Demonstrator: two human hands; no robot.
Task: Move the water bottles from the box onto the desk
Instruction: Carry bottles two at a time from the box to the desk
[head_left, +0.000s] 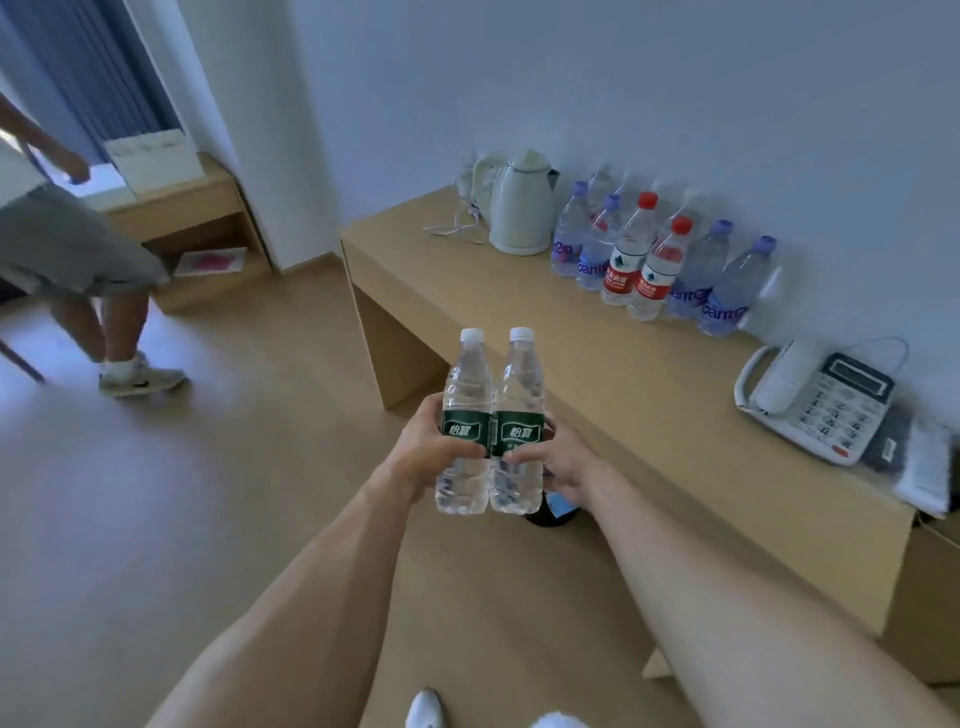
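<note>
- Head view looks down two bare forearms to a pair of clear plastic water bottles with white caps and dark green labels (491, 423), carried upright and pressed side by side in the air over the wooden floor, just short of the front edge of the light wooden tabletop (613, 364).
- The left hand (415, 452) is curled round the left bottle at its label; the right hand (558, 460) is wrapped round the right one the same way, thumb across the front.
- A good share of the job looks done: a cluster of clear water bottles with purple and red caps (660, 260) already stands against the wall at the back of the tabletop, just beside a white electric kettle (522, 208).
- What is left, I'd judge, is setting this pair down; whether more wait in the box I cannot tell, since no box shows.
- Both carried bottles look full and sealed, ribbed below the label, so likely firm enough to hold steady.
- Further right sits a white desk telephone (815, 400); another person in grey shorts (78, 249) walks off at the left.
</note>
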